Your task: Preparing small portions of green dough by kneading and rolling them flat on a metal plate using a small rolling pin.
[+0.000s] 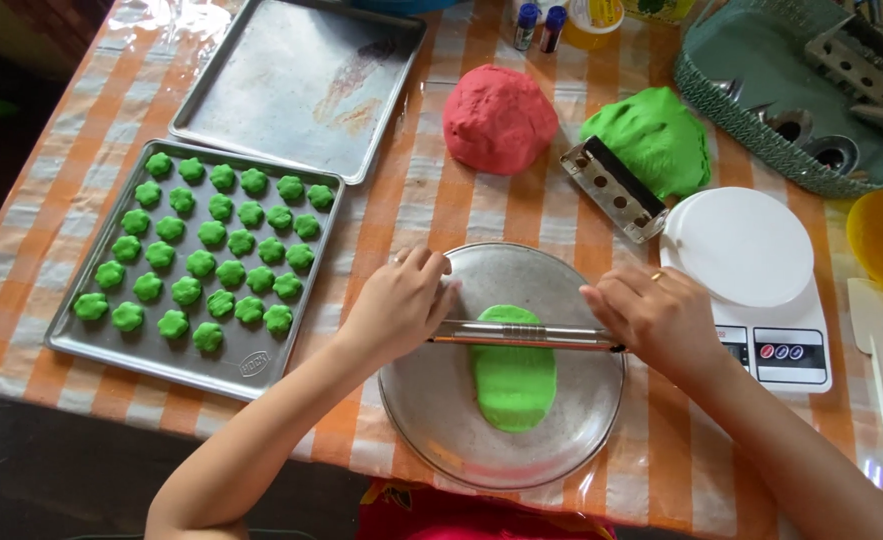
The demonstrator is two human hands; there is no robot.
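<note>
Table [61,215], striped cloth: bare strip left of the fingers. Two baking trays, far left of the fingers: one empty [301,80], one [251,362] with thirty-five green dough pieces [206,262]. One round plate [441,420], rim under both hands. One flattened green dough [513,375], below the fingers. One metal rod [526,335], across the dough; left hand [396,305] and right hand [656,315], fingers closed on its ends.

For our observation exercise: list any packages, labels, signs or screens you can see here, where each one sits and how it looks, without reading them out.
Two small bottles: top edge, behind the red dough; dark blue caps.
Yellow tub: top edge, right of the bottles; round, white label on its lid.
Kitchen scale: right of the round plate; white, with a small panel bearing red and blue marks.
</note>
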